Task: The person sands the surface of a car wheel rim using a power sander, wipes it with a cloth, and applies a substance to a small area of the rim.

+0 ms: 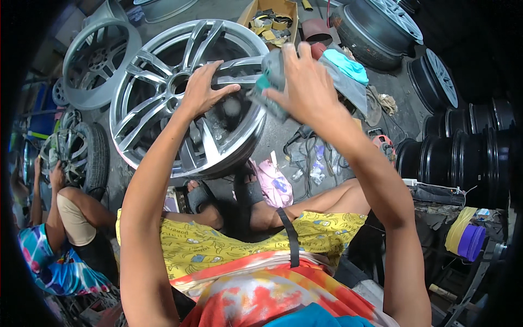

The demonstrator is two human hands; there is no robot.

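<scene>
A large silver alloy wheel rim [143, 117] lies tilted in front of me, its split spokes shiny. My left hand [204, 91] rests over the spokes near the hub, thumb and fingers apart, holding nothing. A grey-and-teal palm sander [274, 68] is in my right hand [309, 82], whose fingers wrap over its top. It stands at the right edge of the rim, close to a spoke's outer end. Its underside is blurred, so I cannot tell whether it touches the metal.
Beyond the rim stands a cardboard box [294, 27] of sanding scraps. A turquoise cloth [346, 65] lies right of it. Cables [309, 158] and a pink cloth bag [274, 182] are on the floor. Black rims [457, 158] line the right. Another person [71, 218] handles a wheel at left.
</scene>
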